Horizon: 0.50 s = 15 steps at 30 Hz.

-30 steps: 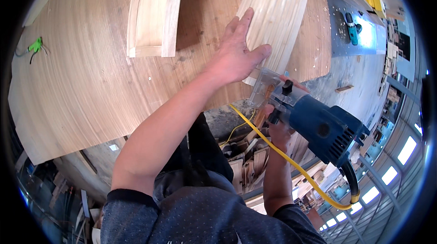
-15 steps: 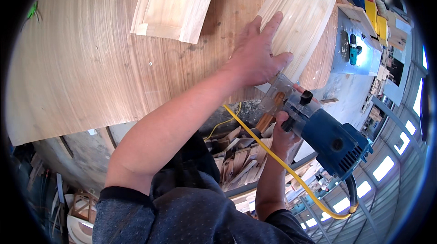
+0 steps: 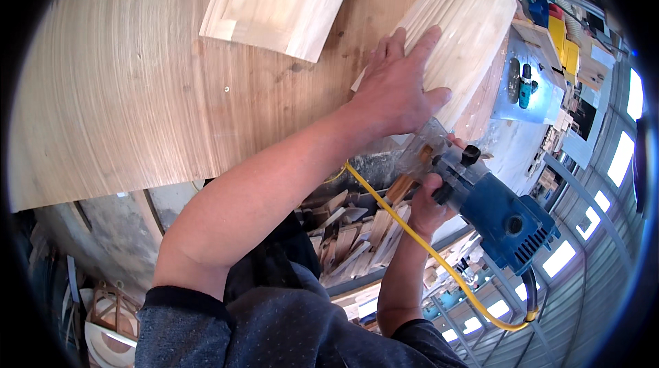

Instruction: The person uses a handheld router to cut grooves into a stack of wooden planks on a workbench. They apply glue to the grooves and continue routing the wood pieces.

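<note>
My left hand [image 3: 401, 86] lies flat with its fingers spread on a pale wooden panel [image 3: 473, 31] that has a curved end and grooved lines. In my right hand [image 3: 431, 207] is a blue trim router [image 3: 504, 213], gripped round its lower housing and partly hidden behind it. The router is tilted on its side, and its clear base [image 3: 424, 152] meets the near end of the panel. From the tool's back end runs a yellow power cord [image 3: 419, 241], looping to the left under my left forearm. The router bit cannot be made out.
A second wooden panel [image 3: 281, 7] lies on the broad wooden worktop [image 3: 123, 93], left of the first. Wood offcuts [image 3: 357, 237] are heaped below the worktop's edge. A teal cordless drill [image 3: 526, 86] rests on a shiny surface at the right.
My view has shifted slightly. My left hand stays on the panel, and the router remains in my right hand at the panel's near end, with little visible movement.
</note>
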Each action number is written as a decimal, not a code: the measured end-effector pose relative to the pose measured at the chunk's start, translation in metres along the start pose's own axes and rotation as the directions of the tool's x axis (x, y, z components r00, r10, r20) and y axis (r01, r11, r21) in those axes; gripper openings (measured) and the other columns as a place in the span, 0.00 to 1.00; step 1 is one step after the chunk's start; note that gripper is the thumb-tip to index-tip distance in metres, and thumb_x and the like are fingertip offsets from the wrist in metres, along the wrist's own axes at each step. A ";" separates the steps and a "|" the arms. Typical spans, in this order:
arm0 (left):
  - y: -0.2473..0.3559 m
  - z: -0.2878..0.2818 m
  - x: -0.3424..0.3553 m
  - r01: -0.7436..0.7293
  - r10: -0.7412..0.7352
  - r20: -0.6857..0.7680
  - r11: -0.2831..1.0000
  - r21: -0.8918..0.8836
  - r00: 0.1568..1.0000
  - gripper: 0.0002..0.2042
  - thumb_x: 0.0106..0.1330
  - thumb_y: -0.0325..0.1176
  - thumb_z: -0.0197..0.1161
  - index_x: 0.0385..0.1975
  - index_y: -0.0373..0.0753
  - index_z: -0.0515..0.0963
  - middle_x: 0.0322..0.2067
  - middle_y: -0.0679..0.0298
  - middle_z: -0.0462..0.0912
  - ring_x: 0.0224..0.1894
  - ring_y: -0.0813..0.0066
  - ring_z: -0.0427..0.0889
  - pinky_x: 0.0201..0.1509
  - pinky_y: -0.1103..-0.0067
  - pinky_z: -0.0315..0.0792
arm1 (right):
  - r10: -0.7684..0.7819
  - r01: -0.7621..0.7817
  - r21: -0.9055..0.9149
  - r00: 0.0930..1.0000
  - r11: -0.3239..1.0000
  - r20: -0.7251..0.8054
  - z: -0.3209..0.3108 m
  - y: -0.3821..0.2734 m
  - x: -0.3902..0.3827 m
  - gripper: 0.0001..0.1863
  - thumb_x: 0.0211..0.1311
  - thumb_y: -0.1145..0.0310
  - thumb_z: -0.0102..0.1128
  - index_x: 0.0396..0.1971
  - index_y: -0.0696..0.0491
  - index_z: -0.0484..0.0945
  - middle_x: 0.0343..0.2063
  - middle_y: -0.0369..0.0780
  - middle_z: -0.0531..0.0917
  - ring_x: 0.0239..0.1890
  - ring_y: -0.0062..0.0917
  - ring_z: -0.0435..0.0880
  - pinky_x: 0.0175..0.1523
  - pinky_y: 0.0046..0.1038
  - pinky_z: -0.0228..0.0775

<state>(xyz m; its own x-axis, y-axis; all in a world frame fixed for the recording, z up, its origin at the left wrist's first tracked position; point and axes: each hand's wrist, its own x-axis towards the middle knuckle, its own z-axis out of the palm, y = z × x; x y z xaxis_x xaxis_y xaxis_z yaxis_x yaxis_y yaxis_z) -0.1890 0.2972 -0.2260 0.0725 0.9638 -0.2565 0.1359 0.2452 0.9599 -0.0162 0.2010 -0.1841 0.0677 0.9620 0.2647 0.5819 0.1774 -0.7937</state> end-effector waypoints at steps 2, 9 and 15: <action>-0.004 -0.001 0.000 0.047 -0.044 0.030 0.995 -0.088 0.999 0.46 0.65 0.50 0.66 0.81 0.44 0.51 0.75 0.31 0.50 0.79 0.39 0.53 0.79 0.60 0.55 | -0.022 0.022 0.046 1.000 0.999 0.005 0.006 0.000 0.000 0.49 0.56 0.45 0.81 0.66 0.57 0.61 0.56 0.49 0.80 0.61 0.38 0.78 0.66 0.38 0.69; 0.001 0.002 0.009 -0.007 0.006 0.010 0.999 0.042 1.000 0.45 0.66 0.44 0.68 0.79 0.35 0.53 0.75 0.37 0.56 0.79 0.46 0.57 0.81 0.64 0.53 | 0.042 -0.045 0.151 0.999 0.987 0.023 -0.017 -0.024 0.006 0.42 0.51 0.64 0.83 0.62 0.55 0.65 0.57 0.46 0.79 0.57 0.32 0.79 0.62 0.36 0.74; 0.070 -0.001 -0.020 -0.373 0.379 -0.018 0.916 0.149 0.925 0.38 0.65 0.36 0.69 0.76 0.36 0.62 0.73 0.44 0.64 0.77 0.50 0.62 0.80 0.64 0.56 | 0.157 -0.147 0.322 0.988 0.935 -0.005 -0.062 -0.041 0.004 0.39 0.49 0.66 0.83 0.59 0.57 0.71 0.55 0.42 0.80 0.53 0.25 0.80 0.60 0.31 0.75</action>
<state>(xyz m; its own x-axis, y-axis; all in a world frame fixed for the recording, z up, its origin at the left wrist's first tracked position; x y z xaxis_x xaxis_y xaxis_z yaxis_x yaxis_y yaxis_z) -0.1821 0.2955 -0.1535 0.1010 0.9865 0.1290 0.2443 -0.1503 0.9580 0.0105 0.1849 -0.1166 0.1625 0.9769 0.1391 0.2729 0.0910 -0.9577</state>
